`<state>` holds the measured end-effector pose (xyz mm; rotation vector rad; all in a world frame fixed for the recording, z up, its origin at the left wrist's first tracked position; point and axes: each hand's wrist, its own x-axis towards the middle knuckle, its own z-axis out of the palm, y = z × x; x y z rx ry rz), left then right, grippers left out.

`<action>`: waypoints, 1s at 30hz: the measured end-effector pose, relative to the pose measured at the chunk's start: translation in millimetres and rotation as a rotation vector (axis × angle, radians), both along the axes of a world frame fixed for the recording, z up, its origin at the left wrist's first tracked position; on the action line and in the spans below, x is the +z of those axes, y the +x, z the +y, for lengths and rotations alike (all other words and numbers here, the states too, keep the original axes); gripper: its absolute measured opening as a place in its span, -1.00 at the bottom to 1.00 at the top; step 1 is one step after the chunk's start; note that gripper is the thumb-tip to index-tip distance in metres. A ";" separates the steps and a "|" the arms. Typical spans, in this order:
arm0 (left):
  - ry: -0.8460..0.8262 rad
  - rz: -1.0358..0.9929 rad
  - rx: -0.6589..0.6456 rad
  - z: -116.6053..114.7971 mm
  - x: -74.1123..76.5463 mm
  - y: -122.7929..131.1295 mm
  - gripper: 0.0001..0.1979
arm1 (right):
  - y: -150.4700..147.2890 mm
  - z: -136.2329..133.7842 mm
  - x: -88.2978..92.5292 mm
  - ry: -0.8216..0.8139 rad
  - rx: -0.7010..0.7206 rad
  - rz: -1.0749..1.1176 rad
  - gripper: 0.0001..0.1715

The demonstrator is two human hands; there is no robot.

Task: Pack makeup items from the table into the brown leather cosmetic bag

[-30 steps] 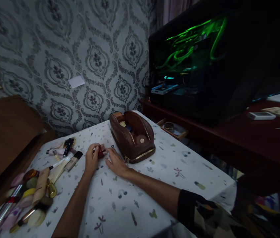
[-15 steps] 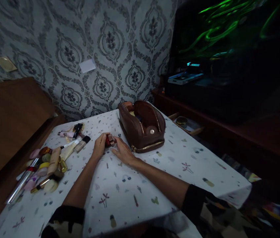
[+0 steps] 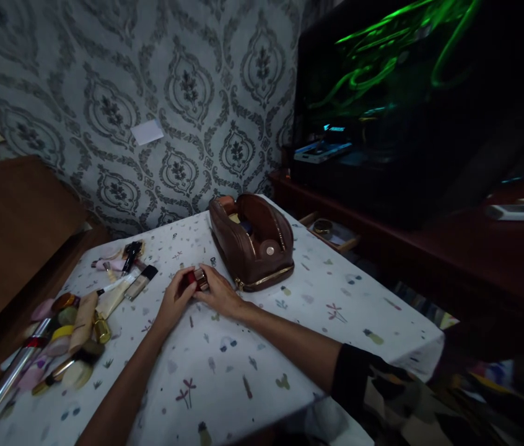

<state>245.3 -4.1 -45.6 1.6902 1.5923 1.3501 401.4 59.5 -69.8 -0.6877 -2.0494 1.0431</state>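
Between my two hands is a small dark red bottle (image 3: pixel 192 278) with a shiny rose-gold cap (image 3: pixel 201 279). My left hand (image 3: pixel 174 300) is closed around the red end. On the cap side, my right hand (image 3: pixel 221 293) has its fingers and thumb closed about the cap. Just beyond my right hand stands a brown makeup bag (image 3: pixel 238 260), unzipped at the top. Some items show inside it, too dark to name.
Left on the patterned tablecloth (image 3: pixel 225 384) lies a pile of cosmetics: a beige tube (image 3: pixel 83 322), a silver tube (image 3: pixel 13 378), a foundation bottle (image 3: pixel 141 283) and several others. A pulled-out drawer (image 3: pixel 336 238) sits right of the bag, below a dark screen (image 3: pixel 383 124).
The view has turned right, so things appear further left. My right hand has closed on the cap, its fingers more apart before. The bottle has tilted slightly between my hands.
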 end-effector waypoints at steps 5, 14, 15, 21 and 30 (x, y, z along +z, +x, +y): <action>0.007 -0.086 -0.025 -7.5 7.8 4.0 -0.60 | 1.7 -2.4 3.1 -0.008 0.053 -0.019 0.04; -0.036 0.058 -0.009 -14.0 1.8 23.9 -0.61 | 9.6 -7.2 10.9 0.031 0.148 -0.124 0.17; -0.029 0.099 -0.009 -15.2 2.3 25.7 -0.63 | 10.7 -7.7 11.7 0.040 0.148 -0.139 0.17; 0.008 0.087 -0.015 -19.3 9.3 26.1 -0.63 | 15.3 -12.7 17.7 0.081 0.202 -0.185 0.20; -0.083 -0.023 -0.035 -27.6 10.5 38.7 -0.65 | 26.4 -27.2 14.5 0.054 0.192 -0.188 0.22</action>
